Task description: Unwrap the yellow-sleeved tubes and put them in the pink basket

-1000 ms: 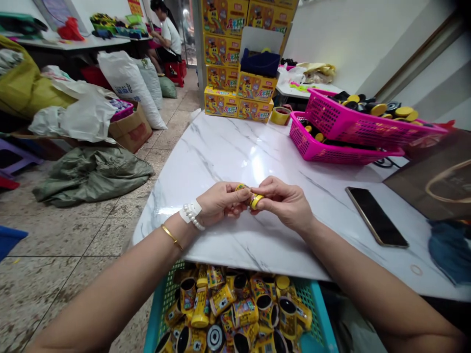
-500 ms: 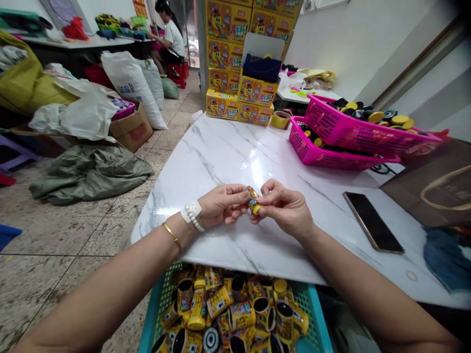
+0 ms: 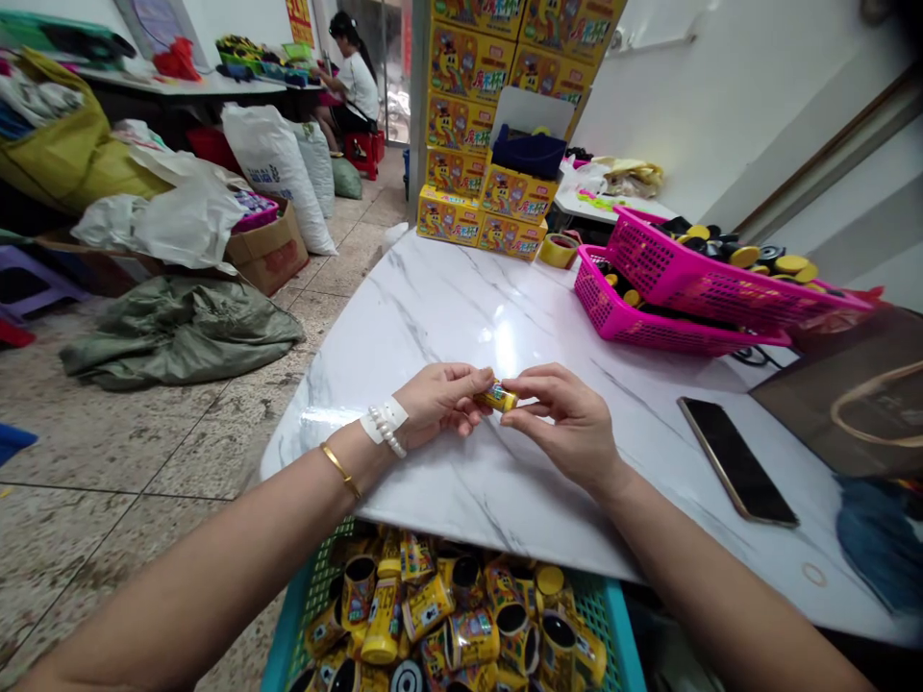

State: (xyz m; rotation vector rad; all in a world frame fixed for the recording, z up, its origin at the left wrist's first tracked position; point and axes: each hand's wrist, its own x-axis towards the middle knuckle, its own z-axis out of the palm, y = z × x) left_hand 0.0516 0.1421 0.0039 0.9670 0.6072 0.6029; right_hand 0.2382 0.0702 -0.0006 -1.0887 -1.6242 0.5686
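I watch the left hand [image 3: 441,402] with its thumb and forefinger closed in a pinch on one end of a small yellow cup [image 3: 499,396]; its other fingers curl loosely below. The right hand [image 3: 573,423] has its thumb and forefinger partly spread, with a clear gap behind the tips, which bracket the other end of the cup. I can't tell from here whether those tips press on it. The cup lies tilted between the two sets of fingertips, above the white table [image 3: 433,317].

Nearer to me than the fingers, below the table edge, I see a blue-green basket [image 3: 627,644] filled with a pile of similar yellow cups [image 3: 472,634], several showing dark open ends. To the right of the fingers a phone [image 3: 736,461] lies flat on the table, and well apart from the right fingertips, farther back, a pink basket [image 3: 653,255] of black and yellow pieces rests on a second pink one [image 3: 612,322].

Straight beyond the fingers, at the far table edge, I have a stack of yellow boxes [image 3: 468,115] with a roll of tape [image 3: 559,250] just beside it. Left of the fingers, on the floor, lies a crumpled green sack [image 3: 180,332].
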